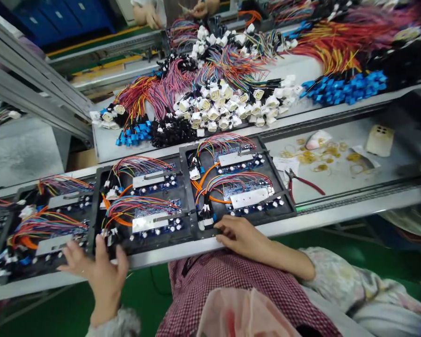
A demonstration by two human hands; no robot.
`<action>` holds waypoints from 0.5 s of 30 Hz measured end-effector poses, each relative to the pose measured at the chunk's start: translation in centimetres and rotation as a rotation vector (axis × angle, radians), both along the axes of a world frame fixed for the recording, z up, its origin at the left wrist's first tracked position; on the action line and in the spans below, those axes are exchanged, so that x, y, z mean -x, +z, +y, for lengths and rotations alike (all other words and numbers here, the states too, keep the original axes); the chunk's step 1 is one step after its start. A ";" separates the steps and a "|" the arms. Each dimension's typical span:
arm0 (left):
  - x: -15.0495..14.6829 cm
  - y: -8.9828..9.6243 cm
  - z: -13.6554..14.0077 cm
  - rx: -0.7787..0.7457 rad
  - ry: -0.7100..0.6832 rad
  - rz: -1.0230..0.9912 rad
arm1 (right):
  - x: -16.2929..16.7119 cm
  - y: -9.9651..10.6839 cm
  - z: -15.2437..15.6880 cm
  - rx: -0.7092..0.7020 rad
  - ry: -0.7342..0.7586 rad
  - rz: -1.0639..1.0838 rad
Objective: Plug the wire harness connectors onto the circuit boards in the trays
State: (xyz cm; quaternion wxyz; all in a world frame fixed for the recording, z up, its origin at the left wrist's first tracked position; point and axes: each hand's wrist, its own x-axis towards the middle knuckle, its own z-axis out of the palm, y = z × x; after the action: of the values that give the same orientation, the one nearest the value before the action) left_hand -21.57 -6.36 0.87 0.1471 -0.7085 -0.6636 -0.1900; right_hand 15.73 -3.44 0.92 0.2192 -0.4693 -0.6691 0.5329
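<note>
My left hand (96, 272) is open, its fingers spread over the front corners of two neighbouring black trays. Below its fingertips a white plate (54, 245) lies on a circuit board with coloured wires. My right hand (243, 238) rests at the front edge of the right-hand black tray (245, 220). Its fingers are slightly bent and apart, close to a white connector (206, 223); nothing visible is held. In that tray lie two blue circuit boards (257, 204) with white plates, bundled wires and orange cables (206, 175). The middle tray (185, 196) holds two similar boards.
Heaps of wire harnesses with white connectors (228, 105) and blue connectors (347, 88) cover the shelf behind. Red-handled pliers (305, 182) and yellowish rubber bands (312, 157) lie on the right. A metal rail (196, 248) runs along the front. Another person's hands (150, 16) show at the top.
</note>
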 end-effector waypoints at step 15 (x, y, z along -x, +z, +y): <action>-21.1 0.0 3.1 0.214 -0.595 -0.174 | -10.7 0.1 2.2 -0.787 -0.194 -0.670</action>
State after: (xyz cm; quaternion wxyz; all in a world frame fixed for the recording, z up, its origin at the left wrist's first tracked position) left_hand -0.44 -3.29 0.89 -0.0475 -0.8638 -0.4538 -0.2138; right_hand 26.44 -1.27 1.02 0.2015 -0.5559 -0.8055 0.0391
